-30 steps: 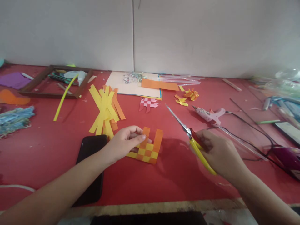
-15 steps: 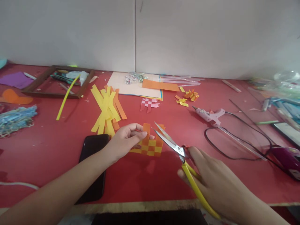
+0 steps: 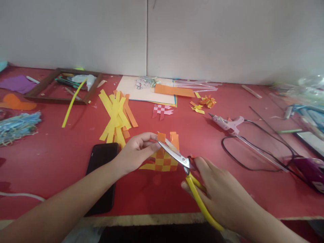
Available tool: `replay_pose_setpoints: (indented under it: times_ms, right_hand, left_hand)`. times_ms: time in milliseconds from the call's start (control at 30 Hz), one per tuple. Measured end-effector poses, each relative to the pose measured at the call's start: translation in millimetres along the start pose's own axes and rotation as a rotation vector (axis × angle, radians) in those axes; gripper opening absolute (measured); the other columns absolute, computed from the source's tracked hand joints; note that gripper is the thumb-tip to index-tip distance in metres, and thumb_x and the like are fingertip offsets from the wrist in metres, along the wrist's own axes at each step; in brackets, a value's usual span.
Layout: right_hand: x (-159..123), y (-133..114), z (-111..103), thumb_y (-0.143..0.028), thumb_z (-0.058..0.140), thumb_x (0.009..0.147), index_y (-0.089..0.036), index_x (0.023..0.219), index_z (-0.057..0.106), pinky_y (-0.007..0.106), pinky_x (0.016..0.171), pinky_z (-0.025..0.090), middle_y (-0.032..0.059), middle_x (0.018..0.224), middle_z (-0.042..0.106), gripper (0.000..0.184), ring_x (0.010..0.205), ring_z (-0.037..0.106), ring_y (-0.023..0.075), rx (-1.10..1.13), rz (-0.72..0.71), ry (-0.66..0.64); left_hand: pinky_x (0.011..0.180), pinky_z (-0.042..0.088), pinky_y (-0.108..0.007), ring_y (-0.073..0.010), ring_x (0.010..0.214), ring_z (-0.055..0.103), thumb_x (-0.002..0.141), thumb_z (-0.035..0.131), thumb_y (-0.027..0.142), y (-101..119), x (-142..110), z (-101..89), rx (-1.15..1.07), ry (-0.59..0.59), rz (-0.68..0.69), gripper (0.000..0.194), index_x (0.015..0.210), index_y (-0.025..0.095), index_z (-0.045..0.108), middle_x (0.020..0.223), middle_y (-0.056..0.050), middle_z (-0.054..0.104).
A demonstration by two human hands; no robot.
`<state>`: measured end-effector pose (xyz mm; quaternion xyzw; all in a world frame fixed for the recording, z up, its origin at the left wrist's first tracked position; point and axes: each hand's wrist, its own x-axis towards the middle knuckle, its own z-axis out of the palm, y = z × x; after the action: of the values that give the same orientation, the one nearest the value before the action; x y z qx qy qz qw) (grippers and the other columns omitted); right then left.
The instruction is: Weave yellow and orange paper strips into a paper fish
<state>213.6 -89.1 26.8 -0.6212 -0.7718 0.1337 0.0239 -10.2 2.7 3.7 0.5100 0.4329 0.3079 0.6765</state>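
Trimming: this looks like the step in hand, a cut across the upright orange tab (image 3: 161, 137) of the woven paper piece (image 3: 167, 163).
Woven piece: yellow and orange checks, held towards the near edge of the bench (image 3: 141, 199), about midway along it, right of the black phone (image 3: 103, 168).
Left hand (image 3: 141, 150): thumb and fingers pinched on the piece by that tab; the fingertips behind are partly hidden.
Right hand (image 3: 215, 192): wrapped round the yellow handles of the scissors (image 3: 177, 156), not touching my left.
Blades: parted, one crossing in front of the tab; the other seems to run behind it, its tip hidden by paper.
Thumb: a blade tip sits just beside it, so I'd shift my pinch leftward before squeezing.
Cut: I'd keep the tab taut and the blades level, closing them slowly in one stroke; too low, and they could nick the checks.
Second tab (image 3: 175, 141): standing at the piece's right side; I'd judge its length against the first.
Pink checked piece (image 3: 159, 110): lying nearer the bench's far edge, with slanted ends I could compare against.
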Motion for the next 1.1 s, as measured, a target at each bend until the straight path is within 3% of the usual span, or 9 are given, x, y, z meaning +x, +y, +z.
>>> replay_pose_setpoints:
  times_ms: [300, 500, 733, 1100]
  right_hand:
    - [5, -4, 4, -0.051, 0.045, 0.089, -0.022, 0.081, 0.039, 0.024, 0.045, 0.022, 0.0024, 0.067, 0.056, 0.031, 0.047, 0.055, 0.0191, -0.118, -0.023, 0.092]
    - [10, -6, 9, -0.045, 0.045, 0.088, -0.022, 0.08, 0.039, 0.024, 0.045, 0.019, 0.0016, 0.066, 0.054, 0.025, 0.047, 0.055, 0.0185, -0.186, -0.033, 0.175]
    - [12, -8, 10, -0.042, 0.044, 0.087, -0.022, 0.078, 0.037, 0.023, 0.045, 0.019, 0.001, 0.065, 0.052, 0.023, 0.046, 0.052, 0.0165, -0.188, -0.043, 0.19]
    - [13, -8, 10, -0.044, 0.041, 0.089, -0.023, 0.076, 0.033, 0.022, 0.043, 0.017, -0.0008, 0.062, 0.05, 0.025, 0.043, 0.046, 0.013, -0.183, -0.063, 0.201]
  left_hand:
    - [0.064, 0.048, -0.024, -0.0131, 0.074, 0.057, 0.084, 0.065, 0.036, -2, 0, -0.9, 0.088, -0.061, 0.097, 0.02, 0.089, 0.017, 0.063, 0.079, -0.002, 0.064]
    - [0.06, 0.046, -0.023, -0.0111, 0.065, 0.054, 0.081, 0.07, 0.039, -4, 0, -1.5, 0.03, -0.063, 0.058, 0.025, 0.091, 0.019, 0.058, 0.07, 0.003, 0.059]
    - [0.067, 0.05, -0.023, -0.0111, 0.07, 0.062, 0.079, 0.074, 0.038, -4, 1, -0.1, -0.062, -0.08, 0.037, 0.027, 0.088, 0.018, 0.058, 0.074, 0.002, 0.065]
    - [0.059, 0.053, -0.018, -0.0096, 0.067, 0.063, 0.074, 0.08, 0.035, -5, 1, 0.0, -0.174, -0.093, 0.02, 0.031, 0.089, 0.019, 0.059, 0.069, 0.005, 0.061]
